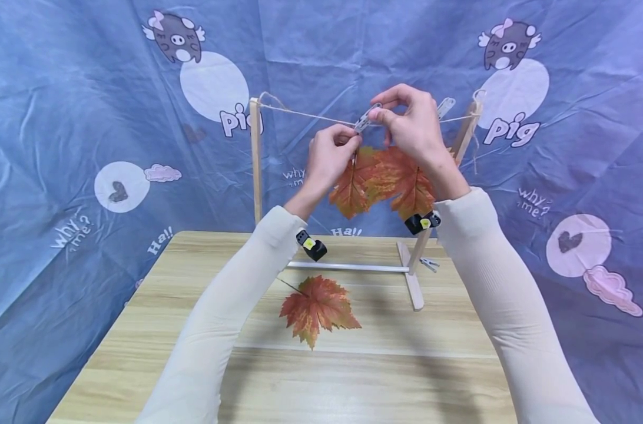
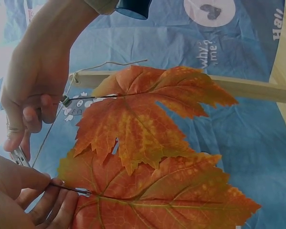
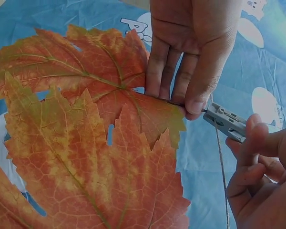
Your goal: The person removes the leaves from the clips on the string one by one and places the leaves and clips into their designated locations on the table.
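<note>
My left hand (image 1: 329, 154) pinches the dark stem of an orange-red artificial maple leaf (image 1: 349, 188) between thumb and fingers, just under the string (image 1: 316, 115). With thumb and fingertips, my right hand (image 1: 416, 125) grips the handle end of a grey clothespin (image 3: 226, 123). The clothespin's nose meets the stem tip beside the left thumb and overlaps the string in the right wrist view. A second maple leaf (image 2: 138, 114) hangs from the string to the right, partly covering the held leaf. Another clothespin (image 1: 446, 108) sits on the string behind the right hand.
The string runs between two wooden posts (image 1: 256, 159) of a stand with a white crossbar (image 1: 353, 267). Another maple leaf (image 1: 320, 306) lies on the wooden table (image 1: 385, 383). A loose clothespin (image 1: 429, 265) lies beside the right foot (image 1: 414, 288). Blue patterned cloth (image 1: 321, 53) hangs behind.
</note>
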Motion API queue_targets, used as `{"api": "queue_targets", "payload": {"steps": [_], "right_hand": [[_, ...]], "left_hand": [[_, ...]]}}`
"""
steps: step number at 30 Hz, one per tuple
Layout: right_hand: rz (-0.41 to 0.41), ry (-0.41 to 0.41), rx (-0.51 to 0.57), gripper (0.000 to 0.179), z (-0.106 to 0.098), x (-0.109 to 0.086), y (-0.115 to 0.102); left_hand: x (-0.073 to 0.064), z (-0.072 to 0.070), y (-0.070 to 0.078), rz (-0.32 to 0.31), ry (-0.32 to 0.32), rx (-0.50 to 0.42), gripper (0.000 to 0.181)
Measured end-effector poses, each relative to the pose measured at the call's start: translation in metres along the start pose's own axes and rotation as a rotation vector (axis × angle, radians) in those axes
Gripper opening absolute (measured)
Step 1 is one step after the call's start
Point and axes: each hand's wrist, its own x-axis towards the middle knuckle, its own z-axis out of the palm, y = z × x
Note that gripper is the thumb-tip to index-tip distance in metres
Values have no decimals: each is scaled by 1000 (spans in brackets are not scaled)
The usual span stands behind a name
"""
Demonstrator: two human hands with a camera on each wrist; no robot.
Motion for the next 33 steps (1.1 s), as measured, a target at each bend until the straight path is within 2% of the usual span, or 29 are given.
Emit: {"api": "queue_targets", "payload": {"steps": [16,23,33], "right_hand": [[-42,66,-3,21,2,1,-1],[-33,89,11,20,1,2,-1],[-38,127,38,15,2,4,-1]], "left_hand": [[-4,-4,-3,7,6,-32,13],[-3,-6,-5,13,18,-43,12],[-5,-15,-9,30,20,-102,13]]}}
